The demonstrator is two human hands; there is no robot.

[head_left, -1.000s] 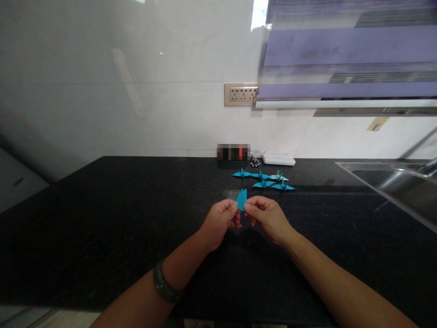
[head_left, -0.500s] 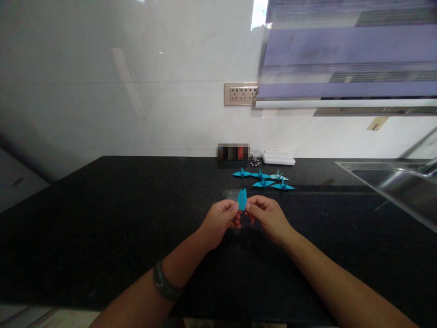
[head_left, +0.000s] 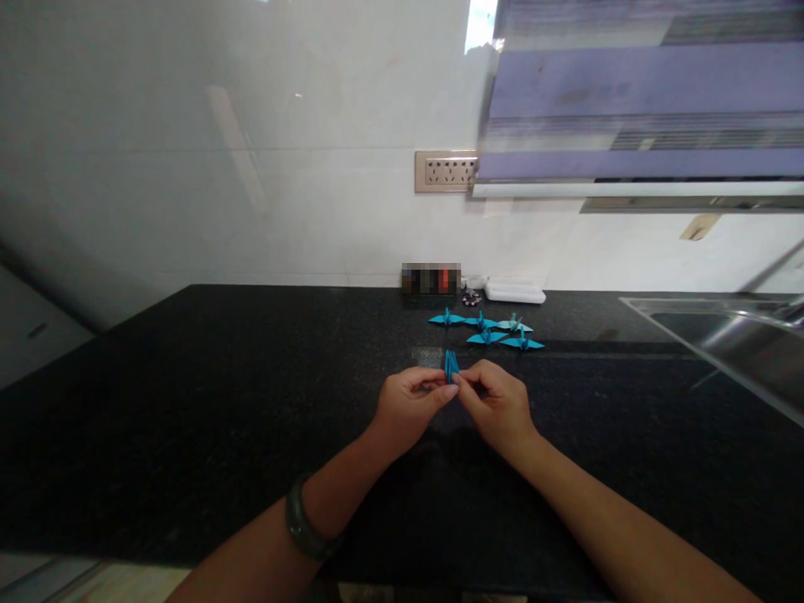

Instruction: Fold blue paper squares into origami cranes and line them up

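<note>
Between my two hands, just above the dark countertop, is a small piece of folded blue paper (head_left: pixel 450 365), seen nearly edge-on with its layers pointing up. My left hand (head_left: pixel 411 406) pinches it from the left, the thumb reaching across its lower end. From the right, my right hand (head_left: pixel 499 402) grips the lower part between thumb and bent forefinger. Beyond the hands lie several folded paper cranes with spread wings, among them a blue crane (head_left: pixel 522 342) at the front right and a paler crane (head_left: pixel 513 323) behind it.
A black speckled countertop (head_left: pixel 188 402) runs to a tiled wall. Along its back stand a blurred-out box (head_left: pixel 430 279), a beaded loop (head_left: pixel 471 297) and a white case (head_left: pixel 515 291). A metal sink (head_left: pixel 722 327) is at the right, a socket panel (head_left: pixel 445 172) on the wall.
The folded paper has turned from showing its broad face to nearly edge-on. My left thumb has moved right across its lower end, and both hands have drawn closer together.
</note>
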